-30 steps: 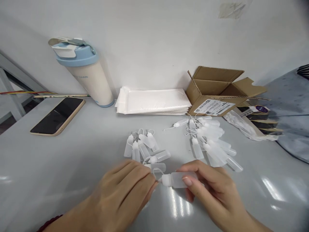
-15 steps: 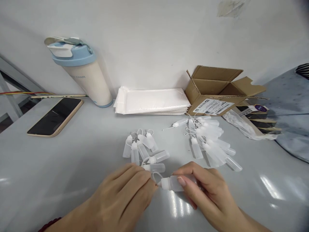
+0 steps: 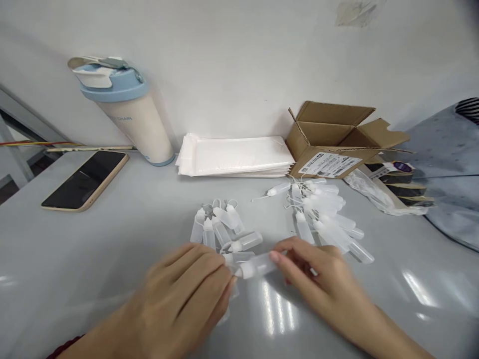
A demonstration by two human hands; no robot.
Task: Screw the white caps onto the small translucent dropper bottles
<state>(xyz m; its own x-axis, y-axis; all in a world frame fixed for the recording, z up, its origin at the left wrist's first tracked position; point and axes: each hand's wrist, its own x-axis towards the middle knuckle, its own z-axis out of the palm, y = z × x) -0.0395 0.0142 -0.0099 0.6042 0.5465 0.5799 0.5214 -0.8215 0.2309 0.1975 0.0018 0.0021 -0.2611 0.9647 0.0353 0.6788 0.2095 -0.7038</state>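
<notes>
A small translucent dropper bottle (image 3: pixel 259 266) with a white neck is held level above the table, its tip pointing left. My right hand (image 3: pixel 318 274) pinches its base end between thumb and fingers. At the tip end, my left hand (image 3: pixel 183 294) is closed with knuckles up; its fingertips are mostly hidden. Pale translucent shapes show just under the left fingers, too blurred to make out. Behind the hands lies a group of similar dropper bottles (image 3: pixel 220 232) with thin looped cap straps. To the right is a larger heap of them (image 3: pixel 329 209).
A stack of white padded envelopes (image 3: pixel 235 155) lies against the wall beside an open cardboard box (image 3: pixel 331 162). At the left are a phone (image 3: pixel 86 179) and a tumbler with a blue lid (image 3: pixel 130 114). Packaged items (image 3: pixel 400 187) and blue-grey fabric (image 3: pixel 449 164) are at the right.
The held bottle has moved slightly left and away from me, and is now tilted. My right hand has slid toward its base, showing more of the bottle. My left hand has shifted slightly left.
</notes>
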